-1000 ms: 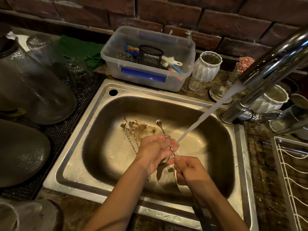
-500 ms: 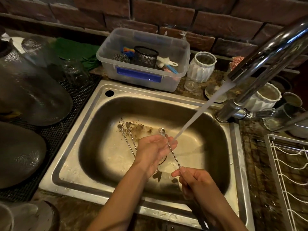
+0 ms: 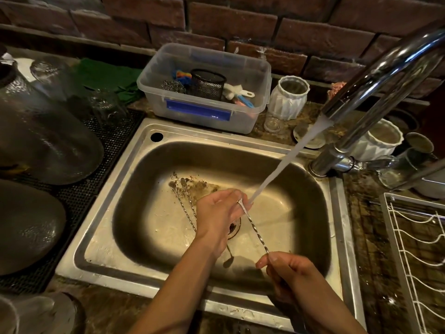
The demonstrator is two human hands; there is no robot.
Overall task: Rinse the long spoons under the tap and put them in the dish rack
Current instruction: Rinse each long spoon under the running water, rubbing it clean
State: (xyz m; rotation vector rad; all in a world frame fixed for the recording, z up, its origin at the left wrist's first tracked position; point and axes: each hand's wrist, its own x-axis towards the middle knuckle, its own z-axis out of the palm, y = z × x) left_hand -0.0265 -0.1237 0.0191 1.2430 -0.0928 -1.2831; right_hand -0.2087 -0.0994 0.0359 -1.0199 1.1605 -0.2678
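Note:
A long twisted-stem spoon [image 3: 255,230] is stretched over the steel sink [image 3: 144,237]. My right hand [image 3: 286,268] pinches its near end. My left hand [image 3: 221,213] pinches the bowl end between its fingertips, right where the water stream [image 3: 284,162] from the chrome tap [image 3: 375,75] lands. Two more long spoons [image 3: 185,203] lie on the sink floor to the left, partly hidden by my left hand, beside some brown grit. The white wire dish rack [image 3: 419,251] stands on the counter to the right of the sink.
A clear plastic tub [image 3: 204,116] with scrubbers and a black mesh cup sits behind the sink. White ribbed cups [image 3: 289,97] and small glasses stand near the tap base. Upturned glassware and dark plates [image 3: 29,225] fill the black mat on the left.
My right hand has slid back toward me along the handle to its end. The spoon's bowl has gone from sticking out past my left hand to lying in its fingertips under the stream.

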